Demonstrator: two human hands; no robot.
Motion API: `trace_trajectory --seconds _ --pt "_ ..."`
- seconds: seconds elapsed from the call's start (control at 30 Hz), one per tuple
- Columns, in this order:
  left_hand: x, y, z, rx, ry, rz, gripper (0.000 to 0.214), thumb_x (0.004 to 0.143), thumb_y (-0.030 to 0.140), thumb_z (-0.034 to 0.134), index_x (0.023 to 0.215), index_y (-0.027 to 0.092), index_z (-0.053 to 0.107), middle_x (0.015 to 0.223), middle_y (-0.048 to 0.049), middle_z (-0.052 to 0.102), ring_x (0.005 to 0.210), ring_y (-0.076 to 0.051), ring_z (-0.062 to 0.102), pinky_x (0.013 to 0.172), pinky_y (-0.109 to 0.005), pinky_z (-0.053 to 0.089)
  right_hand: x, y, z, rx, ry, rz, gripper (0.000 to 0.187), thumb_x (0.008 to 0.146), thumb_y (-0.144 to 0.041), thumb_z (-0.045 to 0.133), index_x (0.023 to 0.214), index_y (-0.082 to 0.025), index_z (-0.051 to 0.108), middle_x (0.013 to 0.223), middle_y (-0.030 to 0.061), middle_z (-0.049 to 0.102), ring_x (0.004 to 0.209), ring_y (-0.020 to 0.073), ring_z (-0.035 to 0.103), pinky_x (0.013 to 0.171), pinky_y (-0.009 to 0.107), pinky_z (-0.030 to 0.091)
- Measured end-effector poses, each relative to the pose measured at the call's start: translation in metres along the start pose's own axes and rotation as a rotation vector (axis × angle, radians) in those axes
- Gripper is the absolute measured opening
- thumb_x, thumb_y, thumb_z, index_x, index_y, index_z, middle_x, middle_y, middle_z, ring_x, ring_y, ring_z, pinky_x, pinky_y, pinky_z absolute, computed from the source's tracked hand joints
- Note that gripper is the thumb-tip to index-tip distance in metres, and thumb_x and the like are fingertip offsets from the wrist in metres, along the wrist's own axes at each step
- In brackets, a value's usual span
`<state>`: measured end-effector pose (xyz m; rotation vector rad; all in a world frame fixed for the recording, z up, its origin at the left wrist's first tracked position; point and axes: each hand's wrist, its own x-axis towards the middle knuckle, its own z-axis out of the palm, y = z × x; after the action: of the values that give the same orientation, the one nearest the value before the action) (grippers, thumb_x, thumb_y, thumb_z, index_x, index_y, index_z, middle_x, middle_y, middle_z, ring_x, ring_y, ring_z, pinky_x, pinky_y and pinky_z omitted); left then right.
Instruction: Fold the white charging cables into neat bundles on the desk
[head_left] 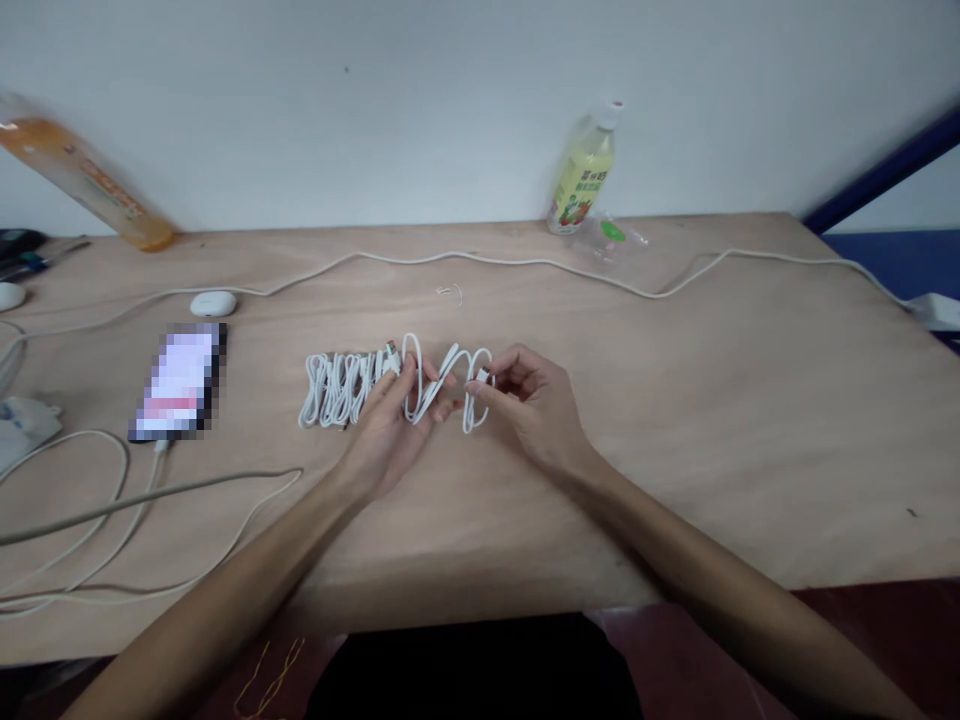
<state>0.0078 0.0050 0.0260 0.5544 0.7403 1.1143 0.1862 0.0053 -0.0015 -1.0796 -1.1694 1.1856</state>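
Note:
A white cable (442,385) hangs in loose loops between both hands above the wooden table (675,420). My left hand (394,425) is closed on the loops and on one plug end near its thumb. My right hand (536,405) pinches the other plug end between thumb and forefinger. Just left of my left hand lies a pile of coiled white cables (337,390), touching the table.
A phone (180,380) lies at the left with a charging lead, beside a small white case (213,303). A long white cord (525,263) runs across the back. A yellow drink bottle (583,172) and an orange bottle (82,180) stand by the wall.

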Motion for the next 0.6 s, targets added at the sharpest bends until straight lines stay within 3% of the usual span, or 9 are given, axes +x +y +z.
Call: trace_trajectory --seconds 0.13,0.4,0.6 --pt "-0.0010 0.0005 0.0007 0.001 -0.001 -0.012 0.035 0.108 0.035 0.074 0.078 0.018 0.075 0.082 -0.0005 0.074 0.065 -0.010 0.063 0.075 -0.024 0.059 -0.0001 -0.0002 -0.0008 -0.031 0.013 -0.002 0.038 0.076 -0.050 0.099 0.081 -0.025 0.070 0.072 -0.0029 0.069 0.063 0.0146 0.055 0.060 0.031 0.043" --pt "0.0012 -0.0019 -0.0047 0.023 0.001 -0.014 0.036 0.110 0.035 0.070 0.078 0.018 0.075 0.084 -0.0033 0.074 0.069 -0.013 0.064 0.075 -0.026 0.059 -0.0029 -0.0014 -0.0014 0.018 -0.058 0.067 0.040 0.077 -0.053 0.099 0.082 -0.027 0.068 0.079 -0.0006 0.074 0.067 0.0173 0.063 0.060 0.032 0.051" --pt "0.0032 -0.0040 -0.0087 -0.013 -0.023 -0.042 0.033 0.108 0.035 0.072 0.080 0.019 0.073 0.085 -0.0025 0.074 0.067 -0.013 0.062 0.077 -0.030 0.060 -0.0023 -0.0045 -0.0008 0.043 -0.080 0.034 0.043 0.075 -0.052 0.099 0.077 -0.026 0.066 0.074 -0.0025 0.071 0.061 0.0137 0.056 0.057 0.030 0.046"
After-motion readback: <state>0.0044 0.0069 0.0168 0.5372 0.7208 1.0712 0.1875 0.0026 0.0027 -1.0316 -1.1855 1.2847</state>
